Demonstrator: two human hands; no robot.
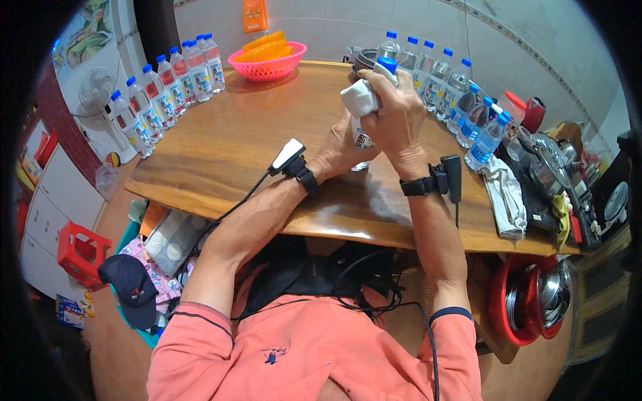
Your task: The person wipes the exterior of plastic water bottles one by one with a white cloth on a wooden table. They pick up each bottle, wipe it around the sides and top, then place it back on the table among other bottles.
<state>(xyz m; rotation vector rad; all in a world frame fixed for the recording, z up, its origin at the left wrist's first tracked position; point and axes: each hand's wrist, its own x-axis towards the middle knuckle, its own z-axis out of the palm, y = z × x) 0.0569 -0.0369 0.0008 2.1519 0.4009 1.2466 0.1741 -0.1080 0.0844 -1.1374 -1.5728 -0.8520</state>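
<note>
My left hand (pixel 337 151) grips a clear plastic bottle (pixel 362 139) around its lower body, above the wooden table (pixel 261 130). The bottle has a blue cap (pixel 386 64) and a printed label, partly covered by my fingers. My right hand (pixel 401 118) holds a white cloth (pixel 359 98) against the bottle's upper part, just below the cap. The bottle is roughly upright; its base shows under my left hand, but I cannot tell whether it touches the tabletop.
Capped water bottles stand in a row on the left (pixel 161 100) and another on the right (pixel 438 82). A pink plastic basket (pixel 266 70) holds orange items at the back. A folded cloth (pixel 505 200) lies by a cluttered black surface (pixel 536 213) at right. A red stool (pixel 83 255) stands left.
</note>
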